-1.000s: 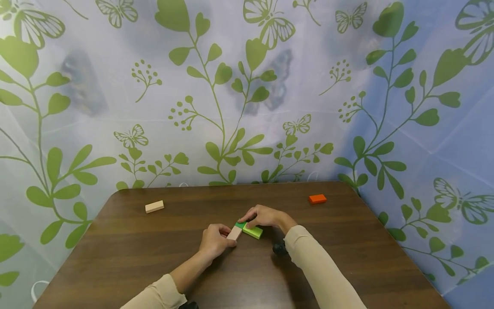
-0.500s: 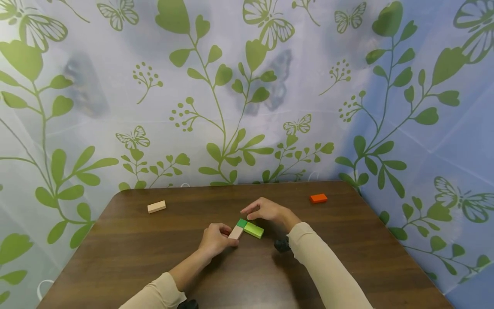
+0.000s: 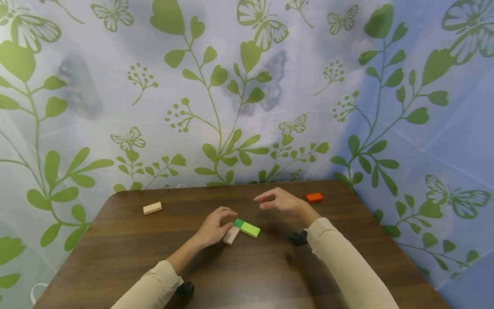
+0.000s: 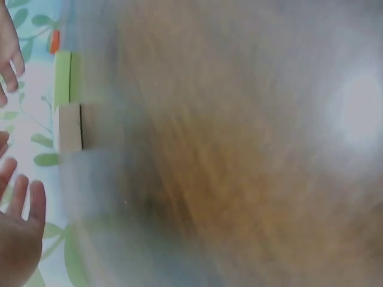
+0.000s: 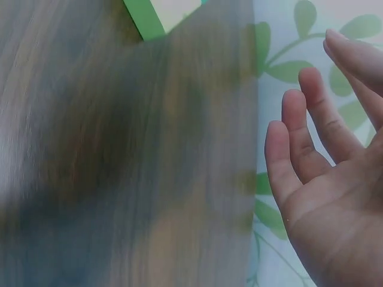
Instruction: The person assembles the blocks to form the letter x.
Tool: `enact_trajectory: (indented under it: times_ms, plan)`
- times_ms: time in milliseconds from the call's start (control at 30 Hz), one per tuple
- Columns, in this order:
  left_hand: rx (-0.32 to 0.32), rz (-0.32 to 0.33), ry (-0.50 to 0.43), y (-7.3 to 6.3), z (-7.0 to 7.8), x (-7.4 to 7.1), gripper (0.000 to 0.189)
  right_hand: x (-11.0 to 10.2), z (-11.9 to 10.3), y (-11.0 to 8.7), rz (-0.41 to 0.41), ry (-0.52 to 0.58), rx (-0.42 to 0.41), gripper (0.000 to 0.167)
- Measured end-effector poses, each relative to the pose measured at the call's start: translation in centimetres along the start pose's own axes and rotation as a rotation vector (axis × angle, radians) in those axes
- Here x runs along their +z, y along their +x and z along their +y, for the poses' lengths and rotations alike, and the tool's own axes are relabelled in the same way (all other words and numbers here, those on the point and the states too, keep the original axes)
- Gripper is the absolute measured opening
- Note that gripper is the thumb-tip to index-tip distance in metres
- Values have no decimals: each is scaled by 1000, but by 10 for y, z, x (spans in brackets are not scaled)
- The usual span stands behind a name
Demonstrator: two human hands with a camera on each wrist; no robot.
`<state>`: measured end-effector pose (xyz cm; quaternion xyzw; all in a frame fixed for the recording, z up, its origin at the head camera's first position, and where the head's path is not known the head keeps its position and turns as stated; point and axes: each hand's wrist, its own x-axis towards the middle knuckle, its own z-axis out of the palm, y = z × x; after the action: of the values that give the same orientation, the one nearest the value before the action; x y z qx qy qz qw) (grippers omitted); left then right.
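Note:
A pale wooden block (image 3: 231, 236), a lime-green block (image 3: 250, 230) and a dark green block (image 3: 239, 222) lie together near the middle of the table, with the dark green one at the corner where the other two meet. Beside the pale block, on its left, is my left hand (image 3: 213, 227), fingers loosely bent and holding nothing. My right hand (image 3: 283, 201) hovers beyond the lime-green block to the right, its fingers extended and nothing in them. In the right wrist view the fingers (image 5: 314, 128) are spread apart, well away from the lime-green block (image 5: 146, 21).
On the brown wooden table (image 3: 193, 274), another pale block (image 3: 152, 208) lies at the back left. An orange block (image 3: 314, 197) lies at the back right, beyond the right hand. A leaf-patterned curtain (image 3: 247, 107) hangs behind the table's back edge.
My right hand has lifted off the green blocks and moved right and back. The left hand has let go of the pale block and drawn slightly left.

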<state>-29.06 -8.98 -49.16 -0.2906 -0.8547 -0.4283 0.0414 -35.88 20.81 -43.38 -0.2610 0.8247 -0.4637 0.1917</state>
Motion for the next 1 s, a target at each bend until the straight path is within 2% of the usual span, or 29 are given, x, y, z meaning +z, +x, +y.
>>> enact_trajectory:
  times_ms: [200,333,500,767,1000]
  plan:
    - [99,-157,74,5,-13,2,29,-12,-2,-13,23,-37,5,35]
    - [127,-212,103,5,-19,3,30,-23,-2,-20,37,-54,2,34]
    - [123,-254,83,8,-21,4,30,-37,-1,-34,46,-83,10,36]
    - [101,-258,52,7,-23,1,30,-53,2,-43,31,-153,2,38]
    - [108,-277,83,10,-24,0,29,-68,7,-50,51,-157,19,39]
